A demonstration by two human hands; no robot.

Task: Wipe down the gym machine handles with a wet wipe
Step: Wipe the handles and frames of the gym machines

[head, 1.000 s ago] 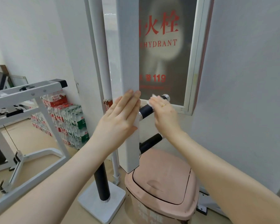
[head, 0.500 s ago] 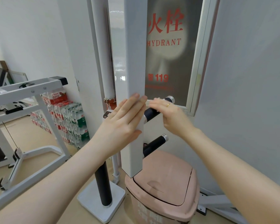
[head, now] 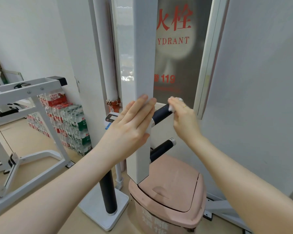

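Two black handles jut from the white post (head: 143,65). Flat and relaxed, the left hand (head: 130,127) presses the post. At the upper handle (head: 161,114) outer end, the right hand (head: 184,119) apparently pinches the wet wipe (head: 171,105); the lower handle (head: 161,149) is untouched.

Two black handles are sticking out to the right of one white upright post (head: 143,65) at frame centre: an upper handle (head: 161,114) and a lower handle (head: 161,147). Two hands are showing, the left hand (head: 128,127) and the right hand (head: 184,115), with one white wet wipe (head: 171,105) and one ring (head: 185,106). One pink bin (head: 172,196) is sitting at lower centre, and one stack of bottled water (head: 69,122), too many to count, is standing at left.
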